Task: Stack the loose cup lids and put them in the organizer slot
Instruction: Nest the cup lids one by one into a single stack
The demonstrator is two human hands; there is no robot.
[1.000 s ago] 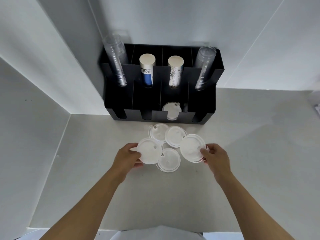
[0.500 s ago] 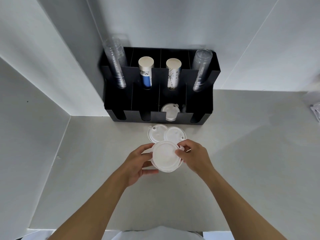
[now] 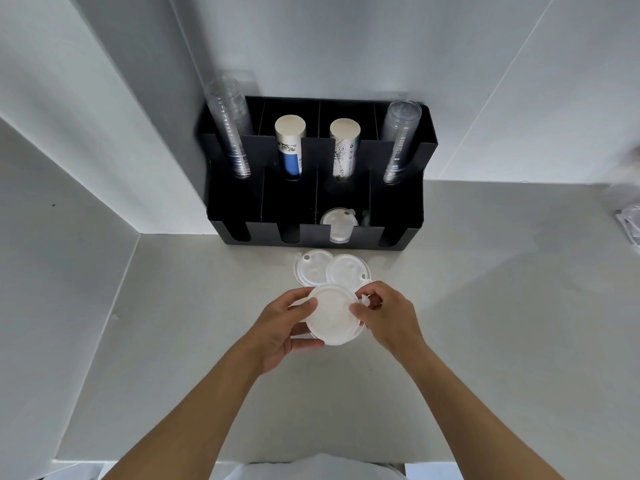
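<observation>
A small stack of white cup lids [image 3: 333,315] sits between my two hands, just above the counter. My left hand [image 3: 284,325] grips its left edge, thumb on top. My right hand [image 3: 386,315] pinches its right edge. Two more white lids lie flat on the counter just beyond: one on the left [image 3: 311,268] and one overlapping it on the right [image 3: 348,271]. The black organizer [image 3: 394,216] stands against the back wall. Its third front slot holds white lids [image 3: 338,225].
The organizer's back row holds two sleeves of clear cups [image 3: 230,129] [image 3: 401,140] and two sleeves of paper cups [image 3: 290,147] [image 3: 343,147]. A white wall corner [image 3: 156,133] juts out on the left. Something wrapped in plastic [image 3: 628,223] lies at the counter's far right edge.
One second ago each hand held a separate lid, apart, with a third lid between them. Both hands came together, and those lids are now one stack held between them.
</observation>
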